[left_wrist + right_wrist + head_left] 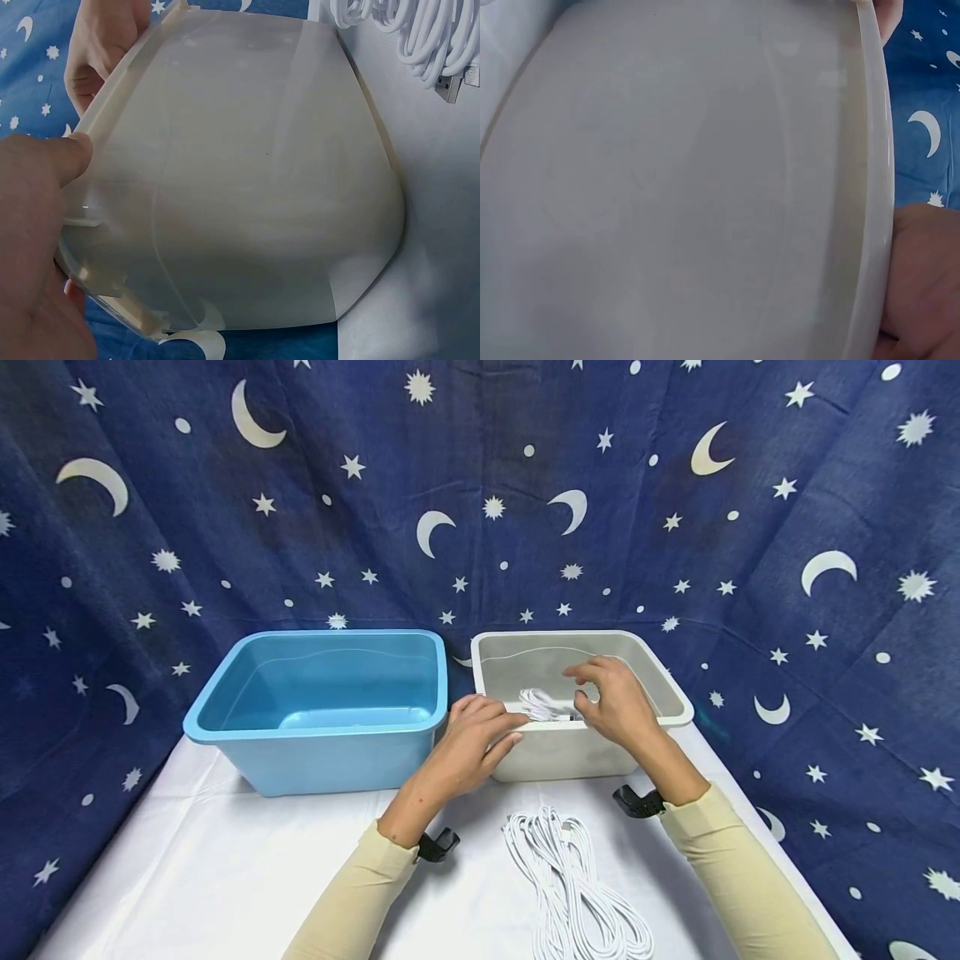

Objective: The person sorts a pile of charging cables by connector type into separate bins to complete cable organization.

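A grey bin (581, 752) stands on the white cloth, and in it lies a coiled white cable (536, 703) with its end partly hidden behind the front rim. My left hand (472, 739) holds the bin's rim near the front left corner, thumb on the outer side and fingers over the edge. Above the bin's right part is my right hand (615, 702), its thumb and index finger bent and apart, with nothing seen between them. In the right wrist view, the bin's wall partly hides this hand (926, 281).
Left of the grey bin stands a larger light-blue bin (315, 760). In front of the grey bin, several looped white cables (573, 893) lie on the white-covered table (217, 860); a metal USB plug (448, 88) shows. A blue star-and-moon curtain (480, 468) hangs behind.
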### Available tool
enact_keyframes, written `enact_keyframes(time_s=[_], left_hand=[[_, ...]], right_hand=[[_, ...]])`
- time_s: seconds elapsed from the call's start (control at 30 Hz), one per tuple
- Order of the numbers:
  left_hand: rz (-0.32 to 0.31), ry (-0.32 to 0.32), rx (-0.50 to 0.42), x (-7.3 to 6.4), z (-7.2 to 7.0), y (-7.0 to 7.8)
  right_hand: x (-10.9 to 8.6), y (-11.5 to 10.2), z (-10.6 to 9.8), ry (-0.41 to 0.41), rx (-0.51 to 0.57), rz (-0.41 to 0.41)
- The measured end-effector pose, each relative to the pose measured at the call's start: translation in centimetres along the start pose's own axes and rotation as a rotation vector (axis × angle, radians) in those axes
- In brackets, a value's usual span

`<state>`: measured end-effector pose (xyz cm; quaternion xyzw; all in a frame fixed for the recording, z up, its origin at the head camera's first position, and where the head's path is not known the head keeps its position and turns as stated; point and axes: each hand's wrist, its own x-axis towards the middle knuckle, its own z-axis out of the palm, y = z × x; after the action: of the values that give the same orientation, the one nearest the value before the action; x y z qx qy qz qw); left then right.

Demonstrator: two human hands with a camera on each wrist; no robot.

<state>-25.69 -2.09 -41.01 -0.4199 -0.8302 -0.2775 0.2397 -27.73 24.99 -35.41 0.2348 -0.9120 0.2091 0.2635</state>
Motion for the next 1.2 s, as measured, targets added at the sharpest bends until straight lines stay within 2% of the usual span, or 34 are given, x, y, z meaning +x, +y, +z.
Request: enact_keyframes(time_s=[0.23,0.53,0.9,1.2], left_hand=[[-0.003,-0.01,0.007,0.0,0.0,0.0],[-0.004,-0.013,0.002,0.1,0.0,0.1],[-0.003,-0.017,-0.002,0.0,-0.1,0.1],[-0.005,-0.016,-0.006,-0.1,-0.1,0.1]], right_hand=[[-0.4,0.0,0.0,0.011,-0.001,0.041],[-1.1,-0.2,-0.2,0.075,-0.006,0.072],[-2.9,-0.4,-0.6,0.16,0.028,0.058],[-4.2,-0.8,-1.0,0.256,0.05,0.004]])
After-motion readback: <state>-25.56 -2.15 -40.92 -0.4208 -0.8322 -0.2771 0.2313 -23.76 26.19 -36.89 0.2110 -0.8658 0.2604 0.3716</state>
